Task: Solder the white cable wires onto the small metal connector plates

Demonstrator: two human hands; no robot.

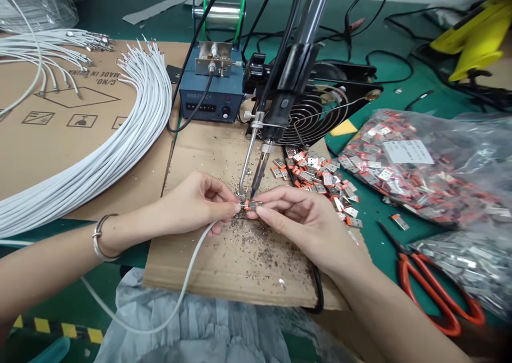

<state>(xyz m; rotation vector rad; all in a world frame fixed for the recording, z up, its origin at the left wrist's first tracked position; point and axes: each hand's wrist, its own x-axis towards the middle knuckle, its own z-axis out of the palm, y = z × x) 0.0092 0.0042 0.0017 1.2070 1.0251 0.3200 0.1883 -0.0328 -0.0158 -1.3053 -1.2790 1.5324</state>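
My left hand (pixel 204 203) pinches the end of a white cable (pixel 191 264), which loops down over my lap. Between finger and thumb, my right hand (pixel 296 219) grips a USB connector (pixel 253 205) with an orange insert. The cable end and the connector meet right under the tip of a soldering iron (pixel 260 173), clamped in a stand. Beside that tip sits a thin bent solder feed tube (pixel 247 165). Whether the iron touches the joint is too small to tell. Dark specks litter the cardboard (pixel 208 272) below my hands.
Loose USB connectors (pixel 316 176) are heaped right of the iron, near a bag of connectors (pixel 400 160). Red-handled scissors (pixel 432 283) lie at right. A blue solder feeder (pixel 212 93), solder spool (pixel 220 15) and fan (pixel 312 115) stand behind. Bundled white cables (pixel 148 101) lie left.
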